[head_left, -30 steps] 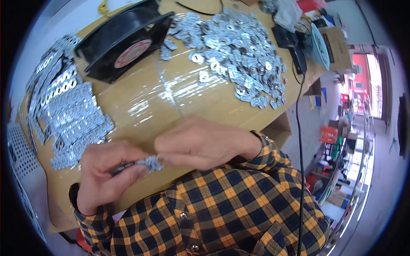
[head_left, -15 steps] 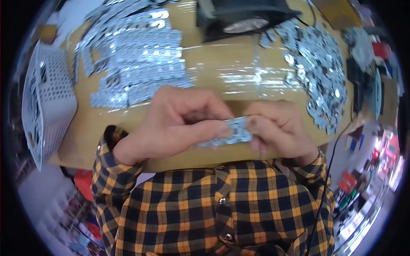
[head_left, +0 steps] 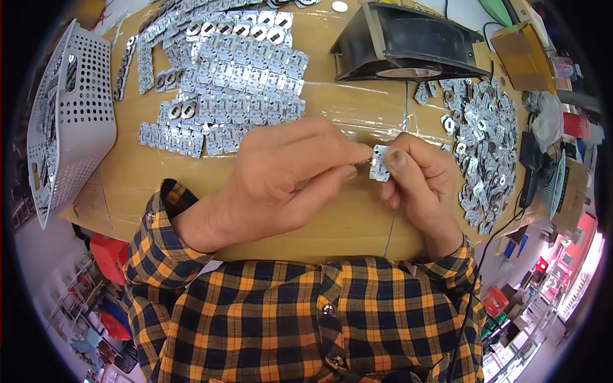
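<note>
My right hand (head_left: 424, 182) pinches a small silvery-white circuit board (head_left: 378, 163) between thumb and fingers, held upright above the table. From the left, the index fingertip of my left hand (head_left: 297, 172) reaches the board's edge. That hand's thumb sits a little lower, apart from the index finger, and no object shows between them; its other fingers are mostly hidden. Beyond my left hand lie rows of joined silvery boards (head_left: 249, 73). A heap of loose, similar pieces (head_left: 482, 140) spreads to the right of my right hand.
A black fan (head_left: 421, 48) stands at the far middle of the brown, tape-covered table (head_left: 306, 239). At the left edge is a white perforated basket (head_left: 86, 115) with metallic pieces inside. A cardboard box (head_left: 523, 57) sits far right, and a black cable (head_left: 488, 249) runs down the right side.
The strip of boards earlier between both hands is no longer seen there; my right hand now holds a small upright board. My left thumb has come away, and the view has shifted.
</note>
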A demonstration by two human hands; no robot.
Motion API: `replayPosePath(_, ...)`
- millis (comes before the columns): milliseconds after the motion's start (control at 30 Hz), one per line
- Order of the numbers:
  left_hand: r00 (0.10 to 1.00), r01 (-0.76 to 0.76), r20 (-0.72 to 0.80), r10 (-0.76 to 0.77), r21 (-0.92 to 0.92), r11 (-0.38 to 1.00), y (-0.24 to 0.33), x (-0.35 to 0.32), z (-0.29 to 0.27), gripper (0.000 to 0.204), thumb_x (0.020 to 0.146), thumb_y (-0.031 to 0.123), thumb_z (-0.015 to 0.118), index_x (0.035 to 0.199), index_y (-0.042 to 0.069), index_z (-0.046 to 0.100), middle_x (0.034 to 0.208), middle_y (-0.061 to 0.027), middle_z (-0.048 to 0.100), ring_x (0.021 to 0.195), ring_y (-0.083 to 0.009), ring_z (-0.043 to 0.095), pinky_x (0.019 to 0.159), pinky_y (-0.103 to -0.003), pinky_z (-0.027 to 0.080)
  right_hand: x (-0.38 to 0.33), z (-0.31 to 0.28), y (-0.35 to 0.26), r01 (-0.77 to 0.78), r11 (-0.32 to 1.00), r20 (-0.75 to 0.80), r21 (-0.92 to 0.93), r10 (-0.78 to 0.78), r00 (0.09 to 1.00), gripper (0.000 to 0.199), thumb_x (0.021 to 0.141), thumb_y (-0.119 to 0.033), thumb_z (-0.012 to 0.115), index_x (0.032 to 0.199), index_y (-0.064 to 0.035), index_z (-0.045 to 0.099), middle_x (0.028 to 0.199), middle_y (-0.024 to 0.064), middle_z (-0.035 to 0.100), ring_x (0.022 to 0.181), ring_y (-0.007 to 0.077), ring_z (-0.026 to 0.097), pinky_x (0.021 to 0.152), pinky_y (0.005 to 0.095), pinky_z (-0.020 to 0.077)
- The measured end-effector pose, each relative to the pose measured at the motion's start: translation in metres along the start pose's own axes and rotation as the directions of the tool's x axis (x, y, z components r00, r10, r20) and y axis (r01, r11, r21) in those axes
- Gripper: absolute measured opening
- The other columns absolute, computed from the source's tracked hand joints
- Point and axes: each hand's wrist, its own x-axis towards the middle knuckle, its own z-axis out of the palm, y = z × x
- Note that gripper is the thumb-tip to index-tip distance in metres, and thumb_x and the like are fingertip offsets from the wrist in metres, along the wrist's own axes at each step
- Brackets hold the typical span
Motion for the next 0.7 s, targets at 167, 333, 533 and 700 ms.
replayPosePath(167, 0.996, -0.045, -0.071, 0.049, 0.067, 0.997, 0.001, 0.0, 0.004, 0.03, 0.071, -0.01, 0.067, 0.1, -0.002, 0.068, 0.078, -0.0121, 0.065, 0.064, -0.0222, 0.063, 0.054, -0.028, 0.046, -0.001, 0.0, -0.001, 0.06, 0.997, -0.034, -0.04, -0.062, 0.997, 0.021, 0.098, -0.015, 0.053, 0.083, -0.0024, 0.061, 0.059, -0.0025, 0.056, 0.048, 0.0012, 0.047, 0.045, 0.0177, 0.0348)
replayPosePath(333, 0.99, -0.081, -0.114, 0.088, 0.068, 0.994, 0.0, -0.002, 0.006, 0.027, 0.07, -0.011, 0.068, 0.096, -0.003, 0.067, 0.075, -0.0123, 0.065, 0.06, -0.0228, 0.062, 0.052, -0.029, 0.046, -0.003, 0.003, -0.002, 0.08, 0.993, -0.116, -0.082, -0.089, 0.989, 0.02, 0.098, -0.013, 0.053, 0.083, -0.0019, 0.06, 0.061, -0.0025, 0.057, 0.05, 0.0014, 0.047, 0.046, 0.0182, 0.0353)
replayPosePath(533, 0.981, -0.112, -0.145, 0.128, 0.114, 0.987, -0.003, -0.004, 0.01, 0.025, 0.07, -0.012, 0.067, 0.094, -0.003, 0.066, 0.074, -0.0124, 0.064, 0.058, -0.0222, 0.062, 0.049, -0.028, 0.045, 0.0, 0.001, 0.008, 0.23, 0.945, -0.024, -0.232, -0.242, 0.97, 0.025, 0.099, -0.02, 0.05, 0.085, -0.0012, 0.06, 0.06, -0.0014, 0.055, 0.047, 0.002, 0.047, 0.045, 0.0174, 0.0351)
replayPosePath(700, 0.973, -0.135, -0.167, 0.158, 0.14, 0.981, -0.006, -0.004, 0.013, 0.024, 0.07, -0.013, 0.066, 0.093, -0.003, 0.065, 0.073, -0.0125, 0.064, 0.057, -0.0221, 0.061, 0.048, -0.028, 0.044, 0.0, -0.002, 0.006, 0.165, 0.959, 0.001, -0.231, -0.17, 0.985, 0.024, 0.099, -0.019, 0.05, 0.085, -0.0017, 0.06, 0.06, -0.0019, 0.055, 0.047, 0.0016, 0.046, 0.045, 0.0173, 0.0344)
